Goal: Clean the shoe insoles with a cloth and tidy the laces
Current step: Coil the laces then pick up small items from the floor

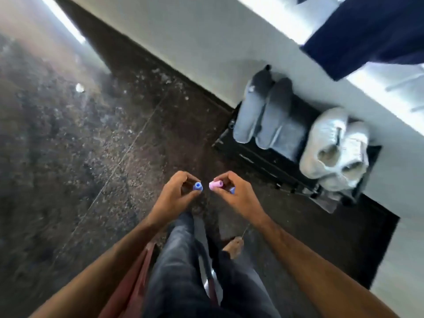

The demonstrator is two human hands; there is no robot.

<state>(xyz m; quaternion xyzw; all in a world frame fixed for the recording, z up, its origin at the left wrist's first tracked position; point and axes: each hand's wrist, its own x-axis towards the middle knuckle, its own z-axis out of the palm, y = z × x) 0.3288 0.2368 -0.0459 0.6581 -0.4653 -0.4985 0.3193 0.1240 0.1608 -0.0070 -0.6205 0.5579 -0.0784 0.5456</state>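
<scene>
Hands up front, each pinching a little tube!
Left hand curls its fingers round a blue tube; right hand pinches a pink tube, with another blue bit tucked behind. Over on the far right, grey shoes and white sneakers sit side by side on a black rack against the wall, well apart from both hands.

Open floor left; shoe rack, wall block right.
</scene>
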